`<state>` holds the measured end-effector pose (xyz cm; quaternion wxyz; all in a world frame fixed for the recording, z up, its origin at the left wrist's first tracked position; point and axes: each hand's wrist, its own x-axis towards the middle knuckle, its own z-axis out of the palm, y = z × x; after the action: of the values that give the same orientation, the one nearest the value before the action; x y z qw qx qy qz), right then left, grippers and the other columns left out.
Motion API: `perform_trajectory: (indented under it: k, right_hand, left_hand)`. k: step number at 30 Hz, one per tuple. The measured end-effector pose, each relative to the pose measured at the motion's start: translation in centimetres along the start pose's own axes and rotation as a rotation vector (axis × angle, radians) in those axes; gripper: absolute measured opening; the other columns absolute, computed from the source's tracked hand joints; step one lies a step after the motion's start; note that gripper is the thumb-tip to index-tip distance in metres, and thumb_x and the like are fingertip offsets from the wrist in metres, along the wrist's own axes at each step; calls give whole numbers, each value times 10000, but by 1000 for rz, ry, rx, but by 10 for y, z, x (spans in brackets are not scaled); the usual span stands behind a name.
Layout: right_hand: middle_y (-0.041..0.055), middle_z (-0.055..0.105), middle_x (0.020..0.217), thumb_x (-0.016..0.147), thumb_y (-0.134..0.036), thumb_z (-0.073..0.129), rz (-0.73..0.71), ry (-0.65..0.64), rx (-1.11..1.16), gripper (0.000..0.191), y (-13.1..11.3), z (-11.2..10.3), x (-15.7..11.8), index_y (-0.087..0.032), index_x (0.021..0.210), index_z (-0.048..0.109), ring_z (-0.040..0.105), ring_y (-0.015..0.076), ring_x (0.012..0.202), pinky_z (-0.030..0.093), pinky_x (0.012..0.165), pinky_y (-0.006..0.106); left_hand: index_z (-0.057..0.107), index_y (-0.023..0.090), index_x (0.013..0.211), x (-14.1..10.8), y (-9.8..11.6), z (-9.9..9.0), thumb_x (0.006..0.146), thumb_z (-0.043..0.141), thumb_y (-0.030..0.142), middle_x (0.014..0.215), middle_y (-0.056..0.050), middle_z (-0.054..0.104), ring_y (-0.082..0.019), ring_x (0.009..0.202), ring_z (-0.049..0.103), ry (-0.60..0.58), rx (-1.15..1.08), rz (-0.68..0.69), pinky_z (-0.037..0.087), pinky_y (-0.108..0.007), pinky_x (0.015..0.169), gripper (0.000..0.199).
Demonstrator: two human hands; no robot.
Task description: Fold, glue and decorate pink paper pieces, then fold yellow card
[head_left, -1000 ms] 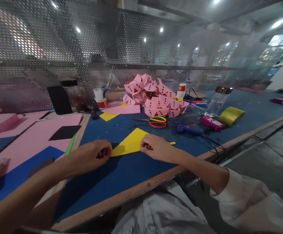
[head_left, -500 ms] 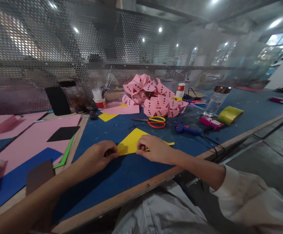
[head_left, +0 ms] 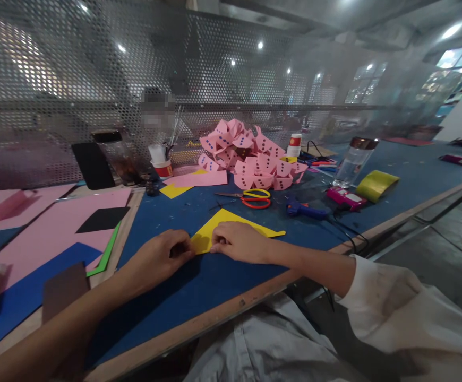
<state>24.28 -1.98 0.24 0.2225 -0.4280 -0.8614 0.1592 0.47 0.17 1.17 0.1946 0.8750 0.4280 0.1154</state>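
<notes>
A sheet of yellow paper (head_left: 222, 217) lies on the blue tabletop (head_left: 199, 297), its right end tapering to a narrow tip. My left hand (head_left: 171, 248) pinches the left corner of the sheet between thumb and fingers. Over the sheet's near edge, my right hand (head_left: 237, 241) rests with fingers curled and pressed to the paper; its palm hides part of the sheet. Just beyond the paper lie scissors (head_left: 250, 198) with one yellow and one red handle loop. To their right is a blue glue gun (head_left: 306, 210).
Pink dotted paper shapes (head_left: 250, 154) are piled at the back. A glass bottle (head_left: 352, 162), a magenta device (head_left: 345, 198) and a yellow tape roll (head_left: 377, 186) stand right. Pink sheets (head_left: 67, 212), a black piece (head_left: 102, 219) and a blue sheet (head_left: 35, 286) cover the left.
My right hand has slid left along the paper's near edge, closer to my left hand, uncovering more of the right tip. My left hand stays at the corner.
</notes>
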Motion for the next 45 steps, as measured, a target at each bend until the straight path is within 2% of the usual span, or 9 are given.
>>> perform_trajectory:
  k: [5,11,16,25,35,40,45]
  right_hand:
    - [11,675,843,892,-304,691,24,1,-6,141,0,-1,0,-172,855,661,572,140,764,334,627,248]
    - [0,663,807,883,-337,707,55,22,-10,168,0,-1,-2,-179,852,655,556,131,724,314,610,247]
    - [-5,664,795,874,-345,714,80,8,9,180,-1,-1,-1,-178,852,651,556,125,699,309,595,245]
    - [-3,675,787,873,-417,704,64,22,-26,248,4,-3,-5,-178,819,661,560,133,712,325,605,251]
    - [33,691,893,916,-347,662,35,-33,-43,185,4,-10,-5,-167,884,683,594,162,827,374,690,260]
    - [17,673,898,885,-272,702,12,-54,42,108,14,-18,-15,-166,883,679,580,139,801,369,666,234]
    - [27,667,899,908,-239,667,26,-42,-4,86,22,-24,-23,-161,879,687,589,153,846,383,717,244]
  left_hand:
    - [616,208,842,1,2,9,881,564,385,827,-22,655,-180,751,591,53,-78,12,425,-273,672,189]
    - [609,207,829,2,8,10,909,511,327,834,-30,648,-188,794,581,60,-35,98,427,-284,716,174]
    - [624,214,923,1,9,12,914,510,335,841,-20,646,-179,772,581,83,-112,77,430,-275,694,167]
    - [595,209,865,1,9,12,936,477,338,864,-37,644,-199,803,585,48,-56,77,422,-300,710,188]
    - [589,211,867,2,12,11,926,480,333,873,-36,657,-205,821,602,27,-68,47,428,-301,726,174]
    - [598,211,868,3,11,11,927,486,366,860,-26,653,-200,801,595,32,-83,40,420,-295,712,199]
    - [594,205,857,4,9,12,920,493,383,852,-25,641,-199,779,590,29,-102,34,414,-298,699,214]
